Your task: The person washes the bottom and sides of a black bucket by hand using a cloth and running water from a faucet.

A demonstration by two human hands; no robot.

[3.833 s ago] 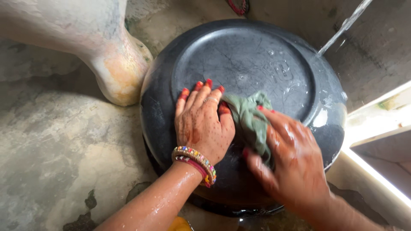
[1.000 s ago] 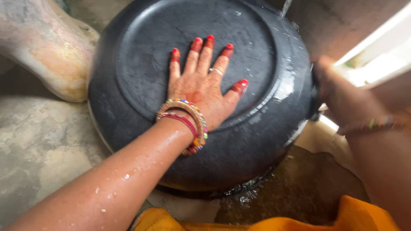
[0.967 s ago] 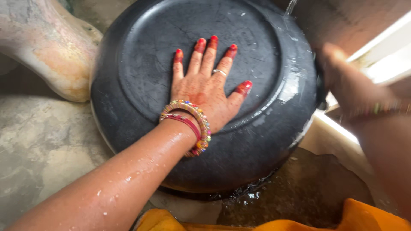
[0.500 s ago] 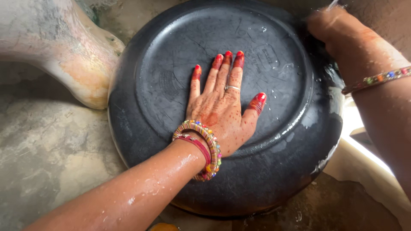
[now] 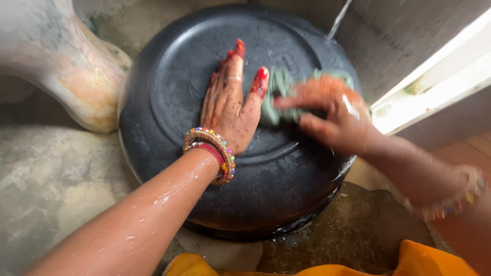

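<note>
A large black round tub [image 5: 169,128] lies upside down on the wet ground, its flat base facing me. My left hand [image 5: 227,105] rests flat on that base, fingers together, with beaded bangles at the wrist. My right hand [image 5: 332,115], blurred, presses a green cloth [image 5: 279,92] against the base just right of the left hand. A thin stream of water [image 5: 338,20] falls onto the tub's far right edge.
A pale stained curved pipe-like form [image 5: 76,82] stands at the upper left beside the tub. A white ledge [image 5: 434,82] runs along the right. Wet grey concrete [image 5: 46,179] lies to the left. Orange fabric [image 5: 317,268] shows at the bottom edge.
My right hand has come back from the tub's far right rim to the base, now holding the green cloth. My left hand has stayed on the base, its fingers drawn closer together.
</note>
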